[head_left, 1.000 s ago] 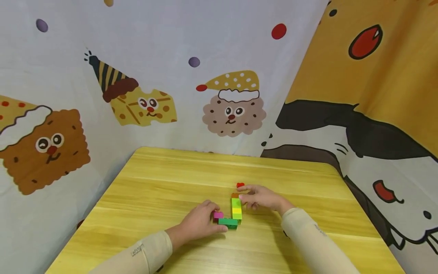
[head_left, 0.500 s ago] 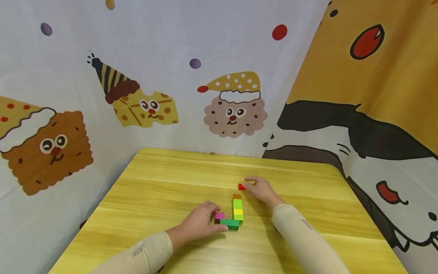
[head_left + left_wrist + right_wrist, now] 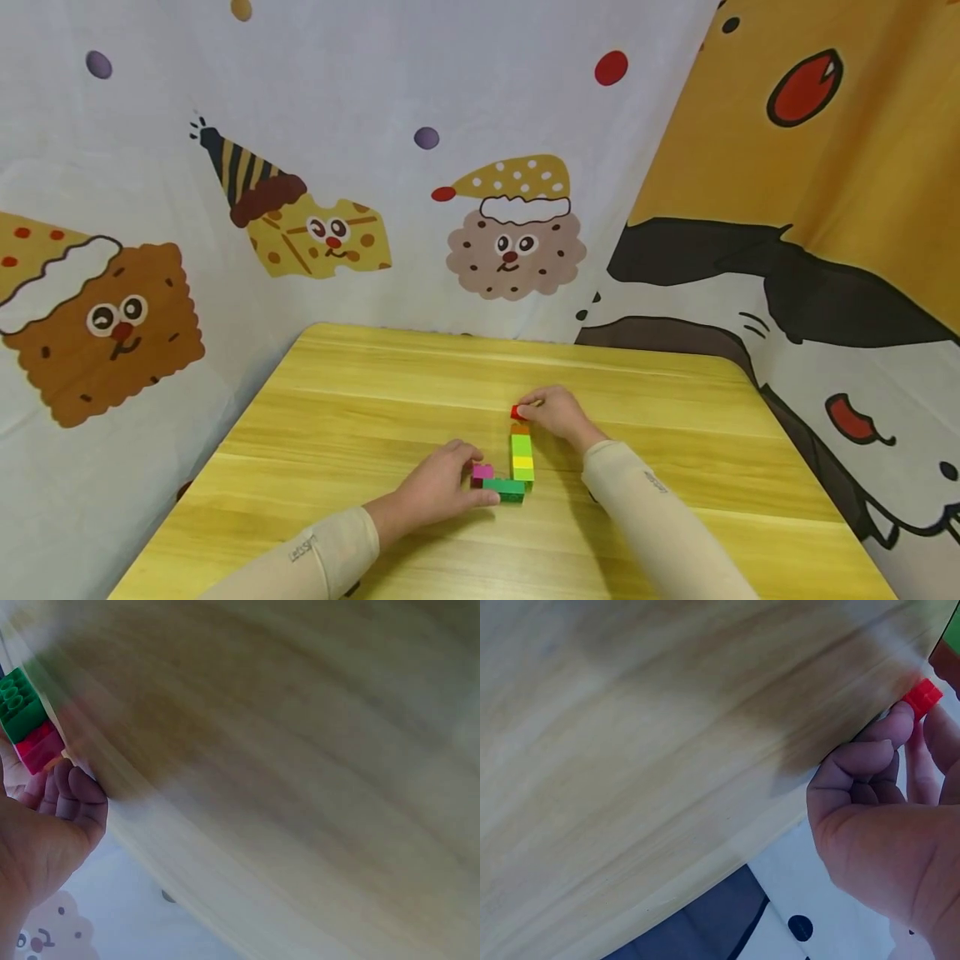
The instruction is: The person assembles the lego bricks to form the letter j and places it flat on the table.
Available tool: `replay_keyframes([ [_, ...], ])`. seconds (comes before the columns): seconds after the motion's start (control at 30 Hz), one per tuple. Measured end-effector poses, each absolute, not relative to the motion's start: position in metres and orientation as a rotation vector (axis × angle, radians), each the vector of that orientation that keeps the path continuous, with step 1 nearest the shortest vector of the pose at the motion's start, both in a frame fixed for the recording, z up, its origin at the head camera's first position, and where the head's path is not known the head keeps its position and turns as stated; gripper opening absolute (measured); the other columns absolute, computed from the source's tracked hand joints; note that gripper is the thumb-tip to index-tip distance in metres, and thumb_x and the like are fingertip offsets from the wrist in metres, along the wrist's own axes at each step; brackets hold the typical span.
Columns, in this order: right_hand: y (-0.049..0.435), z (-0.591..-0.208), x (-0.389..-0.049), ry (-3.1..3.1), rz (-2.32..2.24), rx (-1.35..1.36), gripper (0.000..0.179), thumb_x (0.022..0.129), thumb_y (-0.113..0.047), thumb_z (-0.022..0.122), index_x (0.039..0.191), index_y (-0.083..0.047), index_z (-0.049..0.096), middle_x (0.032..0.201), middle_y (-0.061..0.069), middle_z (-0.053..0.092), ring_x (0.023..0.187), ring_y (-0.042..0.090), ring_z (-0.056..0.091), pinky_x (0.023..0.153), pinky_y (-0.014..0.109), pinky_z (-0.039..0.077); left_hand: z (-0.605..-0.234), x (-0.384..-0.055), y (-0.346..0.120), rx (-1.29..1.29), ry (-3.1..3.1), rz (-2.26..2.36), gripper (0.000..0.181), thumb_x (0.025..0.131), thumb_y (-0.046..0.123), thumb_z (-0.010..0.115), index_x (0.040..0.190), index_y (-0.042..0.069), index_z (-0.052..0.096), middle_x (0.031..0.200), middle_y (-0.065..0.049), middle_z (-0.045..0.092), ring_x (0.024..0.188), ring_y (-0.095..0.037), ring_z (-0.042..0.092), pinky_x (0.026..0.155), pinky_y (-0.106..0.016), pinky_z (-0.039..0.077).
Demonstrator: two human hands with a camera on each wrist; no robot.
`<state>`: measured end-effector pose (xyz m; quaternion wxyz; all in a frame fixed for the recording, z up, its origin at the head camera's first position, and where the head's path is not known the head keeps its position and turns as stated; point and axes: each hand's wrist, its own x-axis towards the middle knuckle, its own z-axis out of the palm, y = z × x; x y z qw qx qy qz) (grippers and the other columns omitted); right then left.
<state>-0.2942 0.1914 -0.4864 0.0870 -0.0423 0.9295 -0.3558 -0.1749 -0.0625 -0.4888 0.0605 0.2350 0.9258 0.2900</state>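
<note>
An L-shaped row of toy building bricks lies on the wooden table (image 3: 360,383). Its short leg has a magenta brick (image 3: 482,472) and a dark green brick (image 3: 510,490). The other leg runs away from me through lime (image 3: 521,446) and yellow bricks (image 3: 522,462) to an orange brick (image 3: 520,430). My left hand (image 3: 438,483) holds the near left corner, thumb by the green brick and curled fingers by the magenta one. Just beyond the orange brick, my right hand (image 3: 558,412) pinches a small red brick (image 3: 923,698) between thumb and fingers.
The table's far edge (image 3: 495,340) meets a white curtain (image 3: 360,108) printed with cartoon food. To the right hangs a yellow, white and black printed curtain (image 3: 840,283).
My right hand moved from beside the orange brick to the red brick, took hold of it and shifted it left, near the row's far end. My left hand stays about the same.
</note>
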Motion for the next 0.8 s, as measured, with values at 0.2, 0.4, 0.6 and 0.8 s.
replay_keyframes([
  [0.2, 0.1897, -0.4867, -0.2941, 2.734, -1.082, -0.127, 0.019, 0.101, -0.028, 0.076, 0.115, -0.018, 0.083, 0.123, 0.005, 0.077, 0.099, 0.019, 0.064, 0.089, 0.039, 0.055, -0.4906, -0.1763, -0.0637, 0.700, 2.798, 0.865, 0.078, 0.087, 0.067, 0.078, 0.136, 0.007, 0.066, 0.117, 0.000, 0.068, 0.099, -0.011, 0.064, 0.092, -0.035, 0.060],
  [0.4, 0.1898, -0.4891, -0.2945, 2.738, -1.074, -0.141, 0.017, 0.102, -0.027, 0.075, 0.115, -0.019, 0.083, 0.125, 0.006, 0.076, 0.100, 0.020, 0.063, 0.088, 0.038, 0.055, -0.4929, -0.1776, -0.0647, 0.699, 2.797, 0.866, 0.078, 0.087, 0.068, 0.078, 0.135, 0.007, 0.067, 0.115, 0.001, 0.068, 0.099, -0.010, 0.064, 0.092, -0.035, 0.060],
  [0.6, 0.1900, -0.4905, -0.2929, 2.753, -1.062, -0.169, 0.018, 0.104, -0.024, 0.072, 0.118, -0.019, 0.082, 0.130, 0.007, 0.075, 0.112, 0.023, 0.066, 0.100, 0.046, 0.056, -0.4935, -0.1767, -0.0640, 0.701, 2.799, 0.863, 0.078, 0.086, 0.068, 0.079, 0.133, 0.007, 0.068, 0.114, 0.000, 0.069, 0.098, -0.010, 0.064, 0.091, -0.035, 0.060],
  [0.8, 0.1907, -0.4923, -0.2919, 2.763, -1.055, -0.211, 0.023, 0.105, -0.026, 0.070, 0.125, -0.018, 0.080, 0.134, 0.008, 0.075, 0.121, 0.028, 0.068, 0.108, 0.052, 0.055, -0.4920, -0.1747, -0.0639, 0.716, 2.809, 0.873, 0.079, 0.086, 0.066, 0.080, 0.133, 0.005, 0.067, 0.117, -0.002, 0.070, 0.102, -0.014, 0.066, 0.094, -0.038, 0.060],
])
